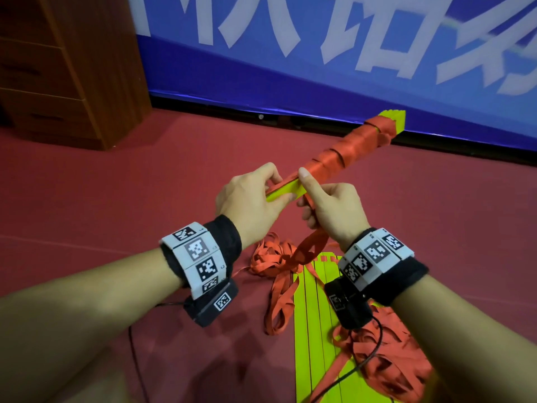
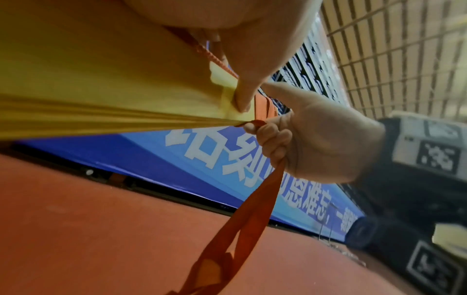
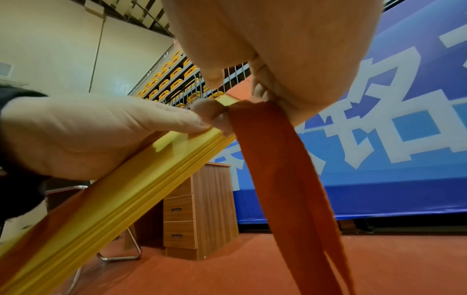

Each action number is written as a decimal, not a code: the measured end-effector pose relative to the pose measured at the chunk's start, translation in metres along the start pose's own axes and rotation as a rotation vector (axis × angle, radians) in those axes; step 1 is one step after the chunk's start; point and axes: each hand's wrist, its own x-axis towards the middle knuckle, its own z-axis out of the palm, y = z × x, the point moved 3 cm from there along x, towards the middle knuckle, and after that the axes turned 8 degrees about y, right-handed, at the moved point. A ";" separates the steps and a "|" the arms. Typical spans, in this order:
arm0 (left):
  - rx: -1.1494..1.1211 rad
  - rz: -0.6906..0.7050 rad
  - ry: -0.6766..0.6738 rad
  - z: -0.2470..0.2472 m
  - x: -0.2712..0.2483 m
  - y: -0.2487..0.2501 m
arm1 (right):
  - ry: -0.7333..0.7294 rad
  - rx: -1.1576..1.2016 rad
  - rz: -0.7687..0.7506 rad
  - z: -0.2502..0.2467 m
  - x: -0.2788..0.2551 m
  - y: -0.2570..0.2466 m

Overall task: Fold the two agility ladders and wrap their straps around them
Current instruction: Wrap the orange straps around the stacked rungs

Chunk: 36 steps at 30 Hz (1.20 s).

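Note:
A folded bundle of yellow-green ladder rungs (image 1: 286,188) is held above the red floor, pointing up to the right. Orange strap (image 1: 343,154) is wound around most of its far length. My left hand (image 1: 255,199) grips the bare near end of the bundle (image 3: 141,179). My right hand (image 1: 328,205) pinches the loose orange strap (image 2: 255,201) right beside the bundle, index finger lying up along it. The strap (image 3: 285,179) hangs down from that hand. A second ladder (image 1: 316,321) lies flat on the floor below, its orange straps (image 1: 276,257) in loose tangles.
A blue banner with white characters (image 1: 348,53) runs along the far wall. At the back left stands a wooden drawer cabinet (image 1: 58,71). A black cable (image 1: 374,344) trails from the right wrist over the floor ladder. Red floor (image 1: 116,184) spreads all around.

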 end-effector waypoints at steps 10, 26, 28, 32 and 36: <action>-0.009 0.038 -0.047 0.004 -0.011 0.004 | 0.023 -0.001 0.010 -0.004 0.000 0.003; -0.726 -0.515 -0.702 0.005 0.001 -0.012 | -0.108 0.056 -0.111 -0.013 -0.004 -0.002; -0.721 -0.500 -0.693 0.008 -0.001 -0.015 | -0.133 0.095 -0.112 -0.012 -0.005 -0.003; -0.714 -0.479 -0.612 0.011 -0.004 -0.014 | -0.169 0.140 -0.118 -0.010 -0.003 -0.005; -0.766 -0.483 -0.519 0.012 -0.002 -0.016 | -0.184 0.130 -0.121 -0.009 0.000 -0.001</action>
